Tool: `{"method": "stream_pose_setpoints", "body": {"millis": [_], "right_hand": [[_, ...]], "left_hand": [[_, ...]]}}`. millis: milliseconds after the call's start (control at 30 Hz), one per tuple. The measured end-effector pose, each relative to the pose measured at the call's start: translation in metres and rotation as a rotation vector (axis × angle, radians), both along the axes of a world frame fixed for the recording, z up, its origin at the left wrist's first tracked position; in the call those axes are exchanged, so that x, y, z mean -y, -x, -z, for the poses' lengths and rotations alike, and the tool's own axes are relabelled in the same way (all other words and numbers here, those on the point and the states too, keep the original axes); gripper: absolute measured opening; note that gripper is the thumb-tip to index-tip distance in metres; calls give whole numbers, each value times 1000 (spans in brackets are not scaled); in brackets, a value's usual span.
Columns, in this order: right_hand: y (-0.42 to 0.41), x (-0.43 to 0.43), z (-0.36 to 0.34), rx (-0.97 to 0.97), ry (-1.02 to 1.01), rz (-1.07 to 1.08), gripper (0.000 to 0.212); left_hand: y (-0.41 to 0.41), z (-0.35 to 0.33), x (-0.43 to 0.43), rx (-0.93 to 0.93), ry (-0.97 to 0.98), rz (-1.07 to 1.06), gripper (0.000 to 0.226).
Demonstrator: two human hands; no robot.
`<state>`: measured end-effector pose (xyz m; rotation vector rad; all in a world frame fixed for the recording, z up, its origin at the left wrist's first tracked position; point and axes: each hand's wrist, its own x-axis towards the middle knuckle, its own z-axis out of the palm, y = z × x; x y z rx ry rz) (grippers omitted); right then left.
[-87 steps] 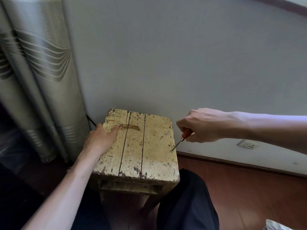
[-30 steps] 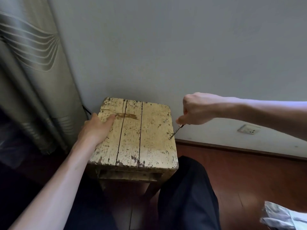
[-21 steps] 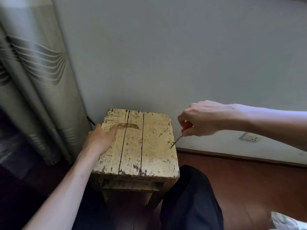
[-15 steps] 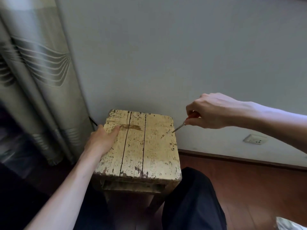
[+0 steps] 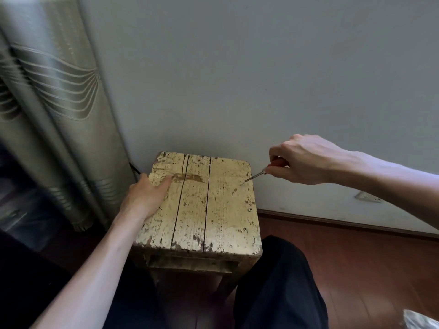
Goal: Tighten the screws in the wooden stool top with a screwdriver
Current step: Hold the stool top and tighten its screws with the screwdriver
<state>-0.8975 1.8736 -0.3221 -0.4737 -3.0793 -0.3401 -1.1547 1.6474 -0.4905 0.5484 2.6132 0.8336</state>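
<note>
Screwdriver [image 5: 257, 174]: my right fingertips [image 5: 275, 173] pinched it at the front of the red handle. The rest of the handle was buried in my curled right hand [image 5: 306, 160]. The shaft ran down and to the left at a low slant. Its tip was at, or just off, the far screw [image 5: 242, 184]; contact was too small to confirm.

My left thumb [image 5: 162, 185] lay flat on the wood. The other left fingers went over the edge, so I could not tell how far they curled. My left hand [image 5: 145, 195] held the stool top [image 5: 213, 210] at its far left side.

The stool stood between my knees against the wall [image 5: 237, 79], with the curtain [image 5: 54, 115] to its left. 2 more screw heads [image 5: 250, 209] sat nearer me along the same right edge.

Step in hand, as I judged it: seating the tip in the far screw.

Notes for doing it well:
- Lift the handle so the shaft stands nearer upright; at this slant the tip would likely ride out of the head.
- Seat the tip fully before any turn.
- Press along the shaft while turning, and brace with the left hand against the twist.
- The screw sat close to the right edge, so a slip could run off the wood.
- 2 dark lines ran lengthways through the top, so stop at snug; overdriving might split old wood.
</note>
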Motion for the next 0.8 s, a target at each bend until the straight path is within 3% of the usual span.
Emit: {"method": "stream_pose_setpoints", "body": {"millis": [800], "right_hand": [[29, -1, -20, 77, 17, -93, 23]], "left_hand": [[1, 0, 0, 16, 3, 7, 101]]}}
